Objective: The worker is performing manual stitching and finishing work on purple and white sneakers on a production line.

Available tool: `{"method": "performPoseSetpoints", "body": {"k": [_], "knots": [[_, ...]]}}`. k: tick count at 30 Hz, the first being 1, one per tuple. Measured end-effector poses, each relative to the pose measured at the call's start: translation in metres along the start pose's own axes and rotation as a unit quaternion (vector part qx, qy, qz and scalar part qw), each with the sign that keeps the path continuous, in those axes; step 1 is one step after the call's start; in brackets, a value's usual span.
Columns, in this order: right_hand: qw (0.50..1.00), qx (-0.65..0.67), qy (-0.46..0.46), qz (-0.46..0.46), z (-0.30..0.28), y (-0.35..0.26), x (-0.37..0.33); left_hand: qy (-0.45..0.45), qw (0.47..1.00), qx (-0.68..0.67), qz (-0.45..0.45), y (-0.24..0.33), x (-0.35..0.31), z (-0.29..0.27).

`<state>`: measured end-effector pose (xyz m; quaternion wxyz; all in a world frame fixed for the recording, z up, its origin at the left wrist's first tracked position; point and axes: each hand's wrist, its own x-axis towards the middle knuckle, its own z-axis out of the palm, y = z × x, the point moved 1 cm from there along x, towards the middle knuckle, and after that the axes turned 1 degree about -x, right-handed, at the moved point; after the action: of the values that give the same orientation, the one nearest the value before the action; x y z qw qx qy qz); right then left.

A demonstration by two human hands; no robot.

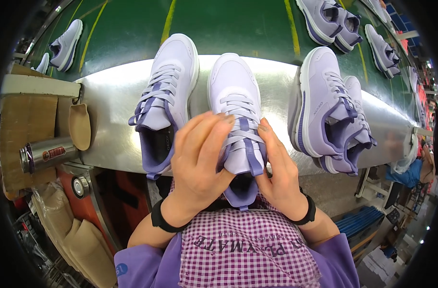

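A metal flask (51, 153) lies on its side just off the left end of the metal surface (116, 117), silver with a dark end and a red-brown label; its contents cannot be seen. Beside it stands brown cardboard (29, 125), and a tan, sole-shaped piece (79, 127) hangs against the surface's left edge. Below, brown bundles (56, 216) sit partly in clear plastic. Past the right end of the surface, a blue bag (406, 173) lies near more clear plastic, and what it holds is hidden.

The middle shoe (241, 126) lies across the near edge of the surface, toe toward the far edge and heel overhanging toward the person. It is pale lilac, with flat lilac laces crossing over a darker purple strip on the tongue, a purple loop at the tongue's top, a purple collar lining and small perforations round the toe. Its opening is partly covered by the hands.

The left hand (202, 153) grasps this shoe, fingers bent over the laces and thumb at the collar. The right hand (279, 163) grips the opposite side, fingertips by the lace edge and thumb near the tongue loop.

A matching left shoe (164, 89) reaches from the near edge to beyond the far edge, its dark insole showing inside. Toward the right end, two more shoes (324, 105) overlap. Beyond the far edge, further lilac shoes (68, 45) rest on a green belt (228, 24) with yellow lines.
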<state>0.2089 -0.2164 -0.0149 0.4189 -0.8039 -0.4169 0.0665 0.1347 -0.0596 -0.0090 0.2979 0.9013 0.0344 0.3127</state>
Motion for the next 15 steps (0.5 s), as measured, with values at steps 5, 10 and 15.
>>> {"method": "performPoseSetpoints", "body": {"k": [5, 10, 15], "knots": [[0.996, 0.032, 0.055, -0.06, 0.008, 0.006, -0.005, -0.016, 0.998, -0.006, -0.059, 0.004, -0.023, -0.01], [0.997, 0.065, 0.047, -0.023, 0.007, 0.011, -0.008, -0.036, 0.999, -0.009, 0.002, -0.004, -0.022, -0.006], [0.978, 0.167, 0.102, 0.072, 0.02, 0.007, -0.012, 0.002, 0.992, -0.066, -0.111, 0.006, -0.021, -0.002]]}}
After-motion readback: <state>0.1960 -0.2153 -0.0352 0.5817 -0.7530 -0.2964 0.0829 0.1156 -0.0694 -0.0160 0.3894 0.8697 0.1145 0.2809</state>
